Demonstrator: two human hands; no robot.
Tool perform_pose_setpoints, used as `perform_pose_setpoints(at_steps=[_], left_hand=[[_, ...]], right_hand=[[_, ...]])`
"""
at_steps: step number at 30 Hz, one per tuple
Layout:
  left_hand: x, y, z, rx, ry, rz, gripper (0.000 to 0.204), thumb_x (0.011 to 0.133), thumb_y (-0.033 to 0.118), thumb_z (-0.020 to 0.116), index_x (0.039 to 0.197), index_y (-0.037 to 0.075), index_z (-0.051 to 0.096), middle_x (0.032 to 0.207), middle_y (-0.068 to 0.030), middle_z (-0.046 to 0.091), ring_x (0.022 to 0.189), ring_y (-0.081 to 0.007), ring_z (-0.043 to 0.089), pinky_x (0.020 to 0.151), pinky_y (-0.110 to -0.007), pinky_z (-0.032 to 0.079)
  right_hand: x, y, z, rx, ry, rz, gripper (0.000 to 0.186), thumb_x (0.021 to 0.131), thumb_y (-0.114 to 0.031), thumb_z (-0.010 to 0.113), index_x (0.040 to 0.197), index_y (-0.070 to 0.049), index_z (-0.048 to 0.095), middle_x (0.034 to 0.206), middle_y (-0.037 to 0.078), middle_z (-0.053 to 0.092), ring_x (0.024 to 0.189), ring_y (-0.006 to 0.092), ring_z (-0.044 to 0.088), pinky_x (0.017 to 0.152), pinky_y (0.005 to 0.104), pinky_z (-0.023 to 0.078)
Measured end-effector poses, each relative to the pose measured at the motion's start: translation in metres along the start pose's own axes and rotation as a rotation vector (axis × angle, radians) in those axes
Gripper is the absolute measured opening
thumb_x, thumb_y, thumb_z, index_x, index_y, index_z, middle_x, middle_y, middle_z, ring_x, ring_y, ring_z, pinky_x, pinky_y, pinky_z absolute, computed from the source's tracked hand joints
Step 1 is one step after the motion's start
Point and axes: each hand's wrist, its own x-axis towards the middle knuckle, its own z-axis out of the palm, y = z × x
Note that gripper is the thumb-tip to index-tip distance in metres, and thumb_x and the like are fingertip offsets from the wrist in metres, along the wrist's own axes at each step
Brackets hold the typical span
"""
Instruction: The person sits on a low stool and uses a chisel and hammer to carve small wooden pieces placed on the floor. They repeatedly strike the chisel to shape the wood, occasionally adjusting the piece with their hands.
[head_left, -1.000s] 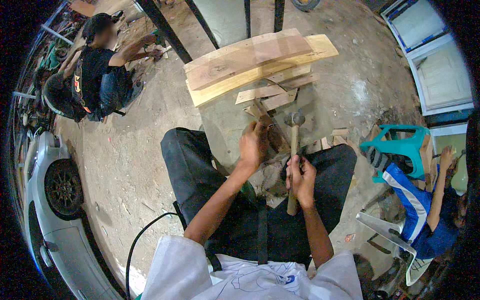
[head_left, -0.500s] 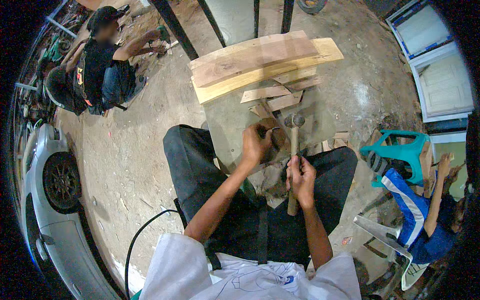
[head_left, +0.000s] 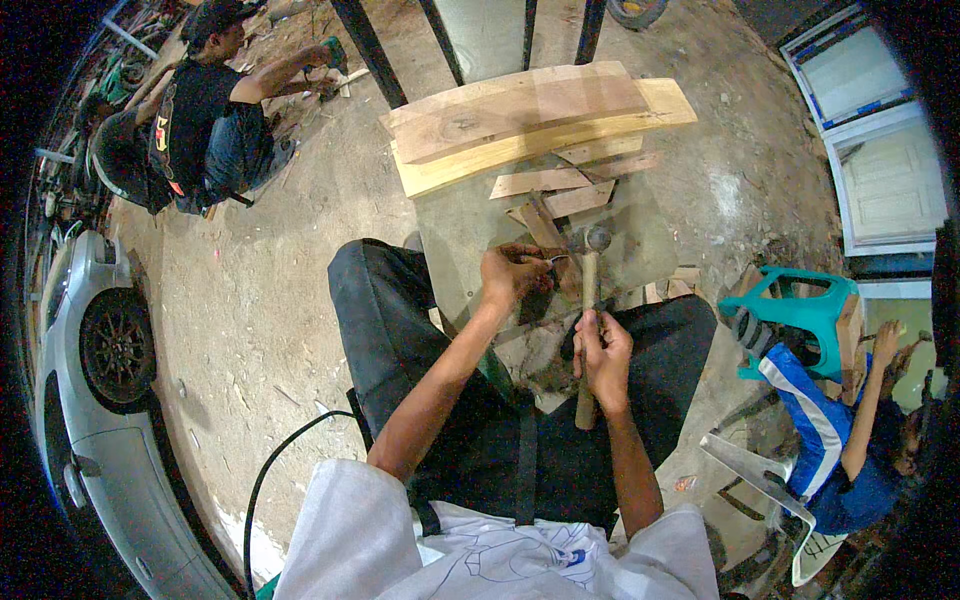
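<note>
My right hand (head_left: 604, 358) is wrapped round the wooden handle of a hammer (head_left: 588, 290). The hammer stands nearly upright in the picture, its rounded metal head (head_left: 597, 239) at the far end. Left of that head, my left hand (head_left: 508, 274) pinches a thin, shiny, nail-like piece of metal (head_left: 557, 259) between thumb and fingers. Both hands are over a low greyish worktop (head_left: 455, 235) in front of my knees. Just beyond the hammer head lie several short wood offcuts (head_left: 541, 182), partly overlapping. A narrow wood strip (head_left: 541, 220) slants toward my left fingers.
Long planks (head_left: 530, 112) lie stacked across the worktop's far side. Far left, a person in black (head_left: 195, 120) crouches with a green tool; a silver car (head_left: 100, 440) stands nearer. A teal stool (head_left: 800, 310), another person (head_left: 850, 450) and white panels (head_left: 885, 160) are at right.
My left hand has tilted slightly and shifted a little away from me, the thin metal piece still in its fingers. The hammer and my right hand have barely moved. The view has shifted slightly.
</note>
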Motion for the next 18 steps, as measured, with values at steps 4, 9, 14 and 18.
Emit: perform_pose_setpoints(at_steps=[4,9,14,18], left_hand=[[0.004,-0.009,-0.004,-0.04,-0.05,0.006,0.02,0.075,0.003,0.076,0.092,-0.004,0.069,0.078,-0.013,0.072,0.061,-0.0197,0.067,0.054,-0.032,0.055],[0.007,-0.02,-0.005,-0.133,-0.089,-0.025,0.023,0.08,0.002,0.07,0.101,-0.005,0.066,0.082,-0.0144,0.073,0.065,-0.0228,0.069,0.057,-0.034,0.057],[-0.002,-0.008,-0.002,-0.322,-0.101,-0.112,0.022,0.082,0.0,0.068,0.102,-0.007,0.063,0.088,-0.0174,0.072,0.069,-0.0271,0.07,0.059,-0.036,0.06],[-0.001,-0.008,0.001,-0.567,-0.079,-0.164,0.024,0.08,-0.009,0.066,0.102,-0.013,0.055,0.08,-0.0213,0.069,0.061,-0.0268,0.068,0.052,-0.034,0.056]], right_hand=[[-0.001,0.002,-0.002,-0.006,-0.009,0.021,0.035,0.102,-0.033,0.05,0.084,-0.004,0.054,0.059,0.001,0.049,0.04,0.0086,0.044,0.036,0.0251,0.037],[-0.003,0.0,0.0,0.002,-0.004,0.082,0.036,0.102,-0.035,0.048,0.084,-0.004,0.054,0.059,0.0,0.049,0.04,0.0084,0.043,0.036,0.0252,0.037],[-0.004,-0.002,-0.001,0.019,-0.004,0.071,0.035,0.103,-0.033,0.046,0.084,-0.004,0.054,0.059,0.0,0.048,0.04,0.0081,0.043,0.036,0.0247,0.037],[-0.004,-0.003,-0.002,0.026,-0.021,0.059,0.035,0.103,-0.033,0.046,0.084,-0.004,0.054,0.059,0.0,0.048,0.04,0.0082,0.043,0.036,0.0245,0.036]])
